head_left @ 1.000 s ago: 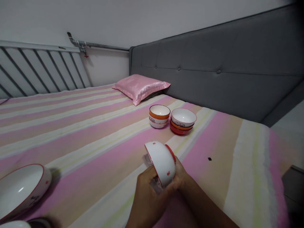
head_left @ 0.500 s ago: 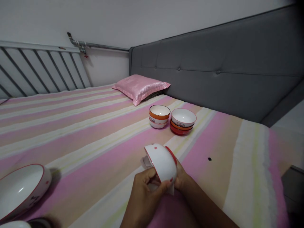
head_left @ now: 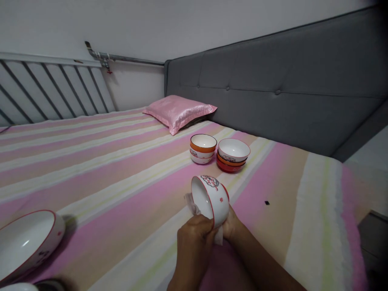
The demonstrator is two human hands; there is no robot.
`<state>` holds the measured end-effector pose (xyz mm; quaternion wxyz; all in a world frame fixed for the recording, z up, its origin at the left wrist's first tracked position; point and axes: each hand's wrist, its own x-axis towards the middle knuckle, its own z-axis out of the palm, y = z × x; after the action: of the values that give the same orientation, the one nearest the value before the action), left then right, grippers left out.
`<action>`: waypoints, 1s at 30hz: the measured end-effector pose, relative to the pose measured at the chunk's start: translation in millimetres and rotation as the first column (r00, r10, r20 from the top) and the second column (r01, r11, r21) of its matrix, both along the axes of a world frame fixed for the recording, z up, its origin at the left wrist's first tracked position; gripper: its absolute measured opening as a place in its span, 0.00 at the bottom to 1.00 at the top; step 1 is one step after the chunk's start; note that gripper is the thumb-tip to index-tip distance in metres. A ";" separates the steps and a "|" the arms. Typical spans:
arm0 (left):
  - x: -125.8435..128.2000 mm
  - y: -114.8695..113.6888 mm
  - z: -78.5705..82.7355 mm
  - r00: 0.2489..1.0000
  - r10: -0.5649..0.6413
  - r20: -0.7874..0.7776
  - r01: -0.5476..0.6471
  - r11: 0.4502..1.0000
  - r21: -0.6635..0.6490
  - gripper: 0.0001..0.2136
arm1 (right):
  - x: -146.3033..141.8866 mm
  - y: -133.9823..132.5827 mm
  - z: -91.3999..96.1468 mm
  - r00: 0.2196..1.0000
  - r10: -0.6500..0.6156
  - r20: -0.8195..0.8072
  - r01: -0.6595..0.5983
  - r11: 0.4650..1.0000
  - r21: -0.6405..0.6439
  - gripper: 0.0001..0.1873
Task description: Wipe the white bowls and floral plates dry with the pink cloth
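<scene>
One tilted bowl (head_left: pixel 218 204), pinched by left hand (head_left: pixel 195 234), held from behind by partly hidden right hand (head_left: pixel 231 224), larger bowl (head_left: pixel 28 238) cropped

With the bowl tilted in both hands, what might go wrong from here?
The white round bowl with a red rim could slip: it is tilted between the left hand and right hand. The thin white sheet against it might weaken the grip. A bump could tip the nearby orange-and-white bowl stack or the white, orange and red bowl stack.

Bowl (head_left: pixel 220 204) before bowl stacks (head_left: pixel 202 155), pillow (head_left: pixel 179 110) behind
</scene>
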<state>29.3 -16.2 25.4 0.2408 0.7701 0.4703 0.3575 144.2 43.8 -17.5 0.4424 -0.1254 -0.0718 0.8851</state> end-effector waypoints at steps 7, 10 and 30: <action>-0.6 2.0 6.2 0.974 0.108 -0.198 -0.133 0.984 -0.120 0.09 | 0.1 0.2 -3.7 0.997 -0.036 0.062 0.040 0.997 -0.061 0.18; -0.7 -1.2 23.3 0.996 0.077 -0.044 -0.084 0.974 -0.209 0.05 | 0.6 -2.5 2.1 0.998 -0.022 0.059 0.028 0.995 -0.093 0.24; -6.2 -7.1 39.8 0.967 0.099 0.234 -0.034 0.963 -0.268 0.04 | -0.7 -5.4 8.3 0.996 -0.053 0.074 0.063 0.988 -0.144 0.23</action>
<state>23.0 -23.3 65.2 0.3843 0.6651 0.5058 0.3927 143.5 38.4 -9.2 0.4547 -0.1906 -0.0186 0.8698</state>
